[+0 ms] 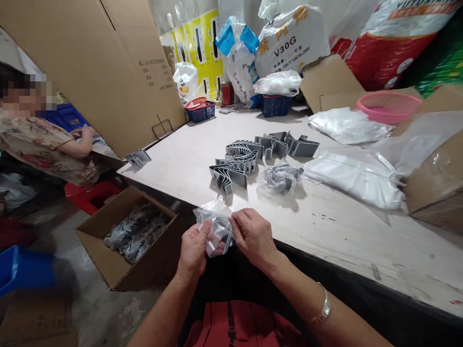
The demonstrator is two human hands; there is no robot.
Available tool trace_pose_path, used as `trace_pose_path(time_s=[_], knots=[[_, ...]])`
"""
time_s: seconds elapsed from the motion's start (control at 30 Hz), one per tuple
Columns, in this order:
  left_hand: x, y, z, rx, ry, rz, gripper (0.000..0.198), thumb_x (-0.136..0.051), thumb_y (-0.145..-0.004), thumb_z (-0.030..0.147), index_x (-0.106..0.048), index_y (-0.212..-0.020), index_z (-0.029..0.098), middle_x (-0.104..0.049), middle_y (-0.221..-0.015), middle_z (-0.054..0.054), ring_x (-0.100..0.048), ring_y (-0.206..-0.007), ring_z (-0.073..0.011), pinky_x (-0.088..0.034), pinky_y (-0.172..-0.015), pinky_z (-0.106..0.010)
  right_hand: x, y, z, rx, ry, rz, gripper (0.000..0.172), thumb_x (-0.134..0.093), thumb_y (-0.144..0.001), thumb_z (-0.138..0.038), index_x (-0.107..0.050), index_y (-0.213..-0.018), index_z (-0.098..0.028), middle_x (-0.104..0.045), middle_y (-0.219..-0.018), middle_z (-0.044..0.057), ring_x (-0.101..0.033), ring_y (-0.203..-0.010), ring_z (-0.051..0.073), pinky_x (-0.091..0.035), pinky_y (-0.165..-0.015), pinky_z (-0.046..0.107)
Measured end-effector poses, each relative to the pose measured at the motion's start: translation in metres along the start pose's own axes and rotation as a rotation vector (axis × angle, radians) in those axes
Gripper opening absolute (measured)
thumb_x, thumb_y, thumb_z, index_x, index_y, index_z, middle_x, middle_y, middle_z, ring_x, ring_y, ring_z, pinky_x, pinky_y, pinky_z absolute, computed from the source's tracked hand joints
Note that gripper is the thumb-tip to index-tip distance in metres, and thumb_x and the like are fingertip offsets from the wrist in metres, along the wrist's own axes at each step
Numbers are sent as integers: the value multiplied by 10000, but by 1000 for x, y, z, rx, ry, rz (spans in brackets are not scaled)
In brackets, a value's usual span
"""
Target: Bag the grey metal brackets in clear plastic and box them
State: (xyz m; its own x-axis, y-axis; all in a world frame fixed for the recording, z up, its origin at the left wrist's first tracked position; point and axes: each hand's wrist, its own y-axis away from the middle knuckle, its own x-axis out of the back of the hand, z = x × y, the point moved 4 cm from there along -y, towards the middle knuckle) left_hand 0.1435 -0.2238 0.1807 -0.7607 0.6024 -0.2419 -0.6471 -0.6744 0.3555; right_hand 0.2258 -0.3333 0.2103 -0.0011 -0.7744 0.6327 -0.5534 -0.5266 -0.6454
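Observation:
Between both hands, at the table's front edge, is a transparent plastic bag (214,219) with grey metal showing through it. My left hand (194,246) is closed on the bag's left side, thumb on top and fingers beneath. My right hand (255,236) pinches its right side, with the fingertips partly hidden. Beyond them stand rows of bent grey metal brackets (231,176), nested into one another. Just right of these lies a bagged bundle of brackets (282,178). A stack of flat plastic bags (356,178) rests farther right.
On the floor at left, an open cardboard box (97,260) holds several bagged bundles. A tall cardboard sheet (137,62) stands at the table's left, and a co-worker (47,135) sits beyond it. Baskets (277,105), sacks (289,43) and a pink basin (387,105) line the back.

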Motion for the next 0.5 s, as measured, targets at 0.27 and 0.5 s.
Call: trace_pose_path(time_s=[0.27,0.5], knots=[[19,1,11,-125,14,131,516,-783,-464,368,-428,-776,160,-576,-488,41,-540,-373,-123,-456,-395,-240,-7,-6,-10,26,-306,-158,240,-409,-853,-386,-499,-793,-173,-543,-735,44,-496,-660,143,-419,-595,262],[25,-4,16,-197,119,252,495,-793,-410,304,-439,-716,142,-590,-494,34,-506,-355,-92,-442,-372,-222,-14,12,-38,158,-170,-282,346,-591,-707,-430,-525,-903,-151,-560,-951,119,-508,-865,237,-431,-693,361]])
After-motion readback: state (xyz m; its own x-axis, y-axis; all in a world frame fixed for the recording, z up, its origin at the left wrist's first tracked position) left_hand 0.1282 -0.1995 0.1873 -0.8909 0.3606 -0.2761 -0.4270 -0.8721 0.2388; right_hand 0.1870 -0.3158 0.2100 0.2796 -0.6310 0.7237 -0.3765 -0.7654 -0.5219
